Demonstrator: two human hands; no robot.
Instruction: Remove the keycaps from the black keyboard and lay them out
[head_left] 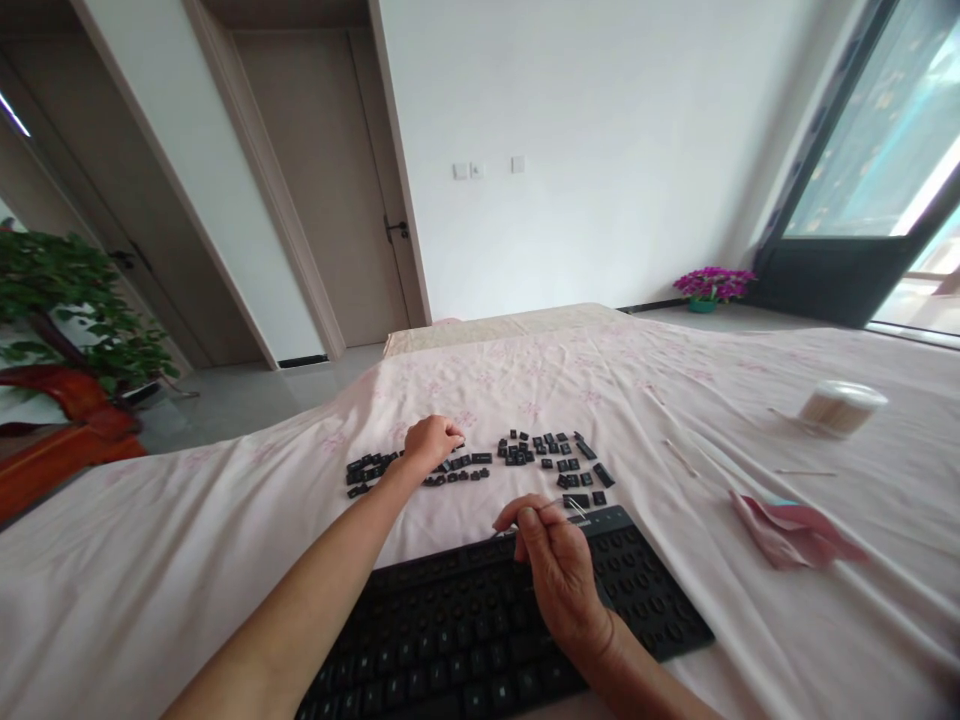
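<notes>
A black keyboard (450, 640) with its keycaps taken off lies on the pink sheet in front of me. Beyond it several loose black keycaps (551, 460) are scattered in a row. My left hand (433, 442) reaches out over the left group of keycaps, with fingers curled down onto them. My right hand (551, 560) hovers over the keyboard's upper edge, pinching a thin wire tool (571, 506) between thumb and fingers.
A round tub of cotton swabs (840, 408) stands at the right, with loose swabs (679, 455) nearby. A folded pink cloth (791, 530) lies right of the keyboard. A potted plant (67, 310) stands far left, and purple flowers (712, 284) by the glass door.
</notes>
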